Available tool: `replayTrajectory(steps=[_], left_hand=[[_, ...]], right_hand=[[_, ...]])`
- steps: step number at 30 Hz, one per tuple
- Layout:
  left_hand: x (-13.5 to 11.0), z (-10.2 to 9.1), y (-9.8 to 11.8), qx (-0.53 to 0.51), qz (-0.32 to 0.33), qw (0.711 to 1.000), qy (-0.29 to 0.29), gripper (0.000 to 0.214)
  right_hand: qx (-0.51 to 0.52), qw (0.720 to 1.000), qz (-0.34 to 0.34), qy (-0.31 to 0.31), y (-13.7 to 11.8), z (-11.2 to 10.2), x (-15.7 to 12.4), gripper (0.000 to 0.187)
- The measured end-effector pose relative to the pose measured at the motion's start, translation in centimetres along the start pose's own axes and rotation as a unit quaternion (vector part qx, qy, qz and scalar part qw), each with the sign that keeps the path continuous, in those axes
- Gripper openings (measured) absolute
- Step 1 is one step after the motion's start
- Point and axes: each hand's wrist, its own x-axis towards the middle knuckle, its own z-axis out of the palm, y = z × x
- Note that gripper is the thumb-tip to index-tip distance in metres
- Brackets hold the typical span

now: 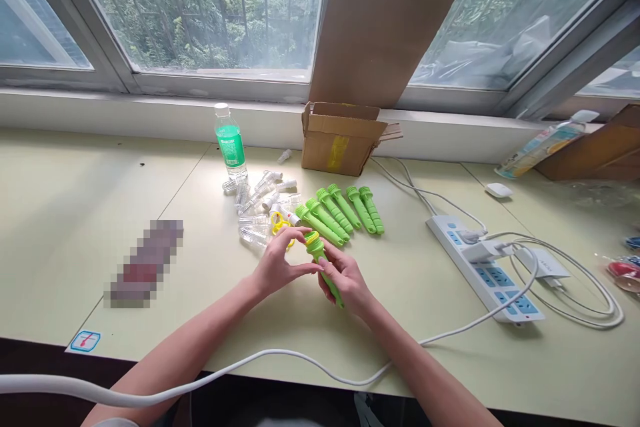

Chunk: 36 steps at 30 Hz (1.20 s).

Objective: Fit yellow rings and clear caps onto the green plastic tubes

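Observation:
My right hand (345,280) is wrapped round a green ribbed plastic handle (320,255), holding it tilted over the table. My left hand (277,263) pinches a small yellow ring (312,237) at the handle's top end. Just beyond my hands lie several more green handles (345,212) in a row, a pile of clear plastic tubes (257,210) and a few loose yellow rings (278,221).
A green-labelled water bottle (231,145) and an open cardboard box (341,137) stand by the window sill. A white power strip (483,268) with plugs and cables lies to the right. A white cable (280,357) runs along the table's (75,213) front edge.

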Motion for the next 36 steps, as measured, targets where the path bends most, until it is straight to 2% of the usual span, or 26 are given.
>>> replayTrajectory(steps=[2, 6, 15, 17, 22, 24, 29, 36], left_hand=[[0.0, 0.0, -0.1, -0.007, 0.000, 1.000, -0.016, 0.046], [0.1, -0.1, -0.1, -0.008, -0.002, 1.000, -0.011, 0.030], [0.2, -0.3, 0.1, 0.010, 0.001, 1.000, 0.005, 0.023], [0.2, -0.5, 0.0, 0.023, 0.010, 1.000, 0.008, 0.023], [0.2, -0.9, -0.2, 0.063, 0.042, 0.996, 0.040, 0.022], [0.3, -0.9, -0.3, 0.063, 0.043, 0.996, 0.040, 0.023], [0.4, -0.8, -0.5, 0.051, 0.024, 0.998, -0.005, 0.019], [0.3, -0.6, -0.5, 0.054, 0.024, 0.998, 0.002, 0.014]], right_hand=[[0.033, 0.999, 0.017, -0.012, -0.2, -0.1, 0.0, 0.057], [0.070, 0.996, 0.039, -0.040, -0.4, -0.2, 0.0, 0.056], [0.043, 0.997, 0.039, -0.059, -0.5, -0.4, 0.0, 0.057], [0.018, 0.998, 0.029, -0.049, -0.1, -0.4, 0.1, 0.056], [-0.123, 0.990, -0.034, 0.057, 1.4, -0.4, 0.3, 0.031], [-0.155, 0.983, -0.058, 0.078, 1.7, -0.5, 0.3, 0.027], [-0.115, 0.991, -0.038, 0.061, 1.8, -0.7, 0.2, 0.031], [-0.071, 0.997, -0.014, 0.037, 1.5, -0.7, 0.2, 0.035]])
